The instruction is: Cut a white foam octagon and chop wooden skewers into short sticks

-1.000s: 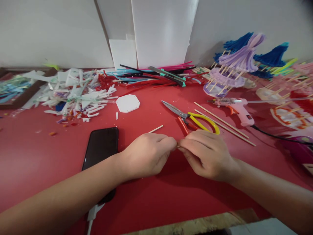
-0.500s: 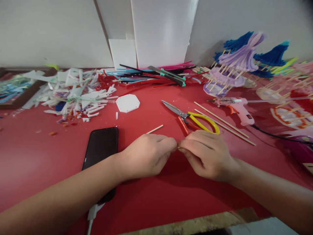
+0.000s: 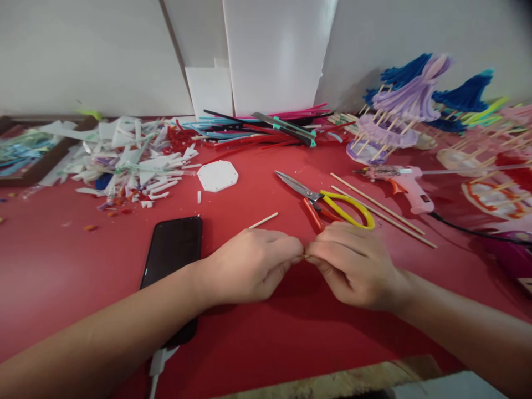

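Note:
My left hand [image 3: 260, 266] and my right hand [image 3: 353, 263] meet at the fingertips above the red table, both closed in a pinch. Between them shows a tiny pale tan bit; the fingers cover the rest, so I cannot make out what it is. Just behind my left hand a short wooden stick [image 3: 266, 219] is partly visible. Scissors [image 3: 332, 204] with yellow handles lie beyond my right hand, beside a red-handled tool [image 3: 312, 214] partly hidden by its fingers. Two long wooden sticks [image 3: 382, 213] rest to the right of the scissors.
A black phone [image 3: 172, 249] lies under my left forearm. Behind are a white octagonal piece [image 3: 218, 175], a scrap heap [image 3: 133, 155], pipe cleaners [image 3: 249, 130] and a box cutter [image 3: 286, 128]. A pink glue gun [image 3: 415, 188] and stick-built models [image 3: 386, 130] stand right.
Both hands stay pinched together at nearly the same spot, with only a slight shift of the fingertips. Nothing on the table has visibly moved.

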{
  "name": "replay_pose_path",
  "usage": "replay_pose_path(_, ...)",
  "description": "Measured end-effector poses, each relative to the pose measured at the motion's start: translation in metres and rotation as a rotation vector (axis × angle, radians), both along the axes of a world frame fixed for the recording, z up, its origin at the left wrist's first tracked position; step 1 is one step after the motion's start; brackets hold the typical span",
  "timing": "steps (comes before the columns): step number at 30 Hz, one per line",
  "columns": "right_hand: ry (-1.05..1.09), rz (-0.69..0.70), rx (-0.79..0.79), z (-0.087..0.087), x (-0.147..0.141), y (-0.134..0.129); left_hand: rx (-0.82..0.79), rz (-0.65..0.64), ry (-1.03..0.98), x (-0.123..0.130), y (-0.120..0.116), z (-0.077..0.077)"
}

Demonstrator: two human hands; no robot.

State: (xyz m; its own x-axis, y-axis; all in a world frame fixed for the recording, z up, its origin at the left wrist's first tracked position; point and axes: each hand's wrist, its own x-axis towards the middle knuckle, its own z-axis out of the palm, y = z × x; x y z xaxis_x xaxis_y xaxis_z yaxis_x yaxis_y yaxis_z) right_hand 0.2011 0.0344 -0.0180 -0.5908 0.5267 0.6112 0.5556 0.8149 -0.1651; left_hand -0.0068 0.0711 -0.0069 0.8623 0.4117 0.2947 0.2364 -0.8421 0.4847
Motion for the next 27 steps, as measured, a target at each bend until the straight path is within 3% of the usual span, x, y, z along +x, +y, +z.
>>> replay_pose_path(8, -0.084, -0.091, -0.009, -0.004, -0.003, 0.002, 0.42, 0.186, 0.187, 0.002, -0.005, -0.006)
replay_pose_path(15, -0.15, -0.171, 0.006, -0.005, -0.007, 0.0, 0.512, 0.244, 0.205, 0.002, -0.006, -0.01)
replay_pose_path(17, -0.127, -0.177, 0.005, -0.006, -0.007, 0.001, 0.361, 0.301, 0.167, 0.003, -0.004, -0.009)
replay_pose_path(19, -0.054, -0.149, -0.003, -0.006, -0.006, 0.002, 0.078, 0.337, 0.071, 0.004, -0.002, -0.006)
replay_pose_path(23, 0.109, -0.118, -0.037, -0.003, -0.003, 0.005, -0.482, 0.234, -0.212, 0.004, 0.006, 0.001)
replay_pose_path(27, 0.214, -0.216, -0.082, -0.001, -0.001, 0.008, -0.712, 0.229, -0.446, 0.003, 0.013, -0.001)
